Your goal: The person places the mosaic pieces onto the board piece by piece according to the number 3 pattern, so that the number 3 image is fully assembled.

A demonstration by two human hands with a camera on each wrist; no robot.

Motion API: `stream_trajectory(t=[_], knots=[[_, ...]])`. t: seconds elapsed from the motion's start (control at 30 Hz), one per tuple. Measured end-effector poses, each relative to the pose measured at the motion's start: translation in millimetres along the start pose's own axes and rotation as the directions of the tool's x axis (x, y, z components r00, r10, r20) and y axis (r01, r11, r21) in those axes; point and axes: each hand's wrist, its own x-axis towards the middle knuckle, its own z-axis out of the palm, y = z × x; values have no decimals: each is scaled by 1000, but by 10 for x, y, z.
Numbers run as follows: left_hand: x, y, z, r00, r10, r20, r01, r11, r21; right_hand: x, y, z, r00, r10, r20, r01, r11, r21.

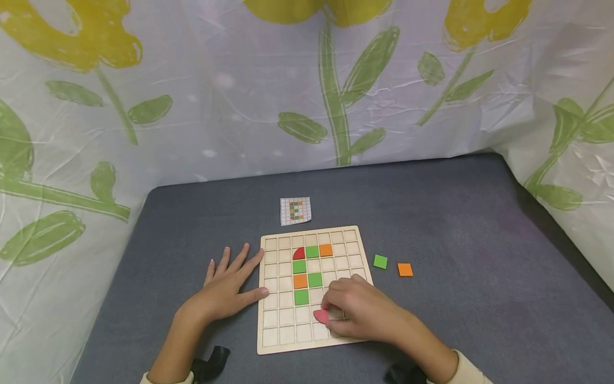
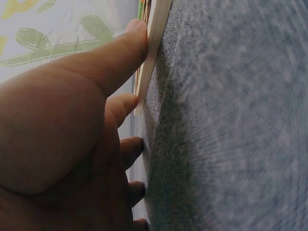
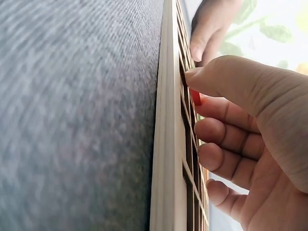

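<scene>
A wooden grid board [image 1: 286, 318] lies on the table under both hands. Thumb and index finger of my right hand [image 1: 362, 306] pinch a red quarter-circle tile [image 1: 321, 316] low over the board's lower middle cells. In the right wrist view the red tile [image 3: 195, 97] shows as a thin edge between the fingertips. My left hand [image 1: 227, 282] lies spread with straight fingers, thumb and index tip at the board's left edge. Set in the grid are another red quarter-circle tile [image 1: 299, 253], several green tiles [image 1: 301, 297] and orange tiles [image 1: 300, 281].
A small printed pattern card [image 1: 295, 211] lies behind the board. To the right of the board are a loose green tile [image 1: 380, 261] and a loose orange tile [image 1: 405, 270]. The dark grey table [image 1: 460, 224] ends at a flower-painted curtain [image 1: 230, 106].
</scene>
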Motion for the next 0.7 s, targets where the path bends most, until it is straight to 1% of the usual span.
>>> stream_trajectory(t=[0.1, 0.2, 0.33, 0.47, 0.6, 0.7], knots=[[4, 0, 6, 1000, -6, -2, 6, 1000, 4, 25, -15, 24, 1000, -11, 4, 11, 1000, 5], [7, 9, 9, 1000, -10, -2, 10, 1000, 6, 63, -42, 59, 999, -34, -1, 34, 999, -10], [6, -4, 18, 1000, -5, -10, 5, 1000, -6, 115, -86, 100, 998, -59, -15, 58, 997, -57], [18, -51, 63, 1000, 6, -28, -7, 1000, -11, 146, -122, 132, 997, -72, -23, 69, 992, -108], [25, -84, 102, 999, 15, -41, -15, 1000, -2, 164, -147, 149, 997, -69, -31, 65, 989, -131], [17, -86, 104, 998, 29, -56, -31, 999, -24, 169, -157, 148, 999, -50, -22, 47, 991, -128]])
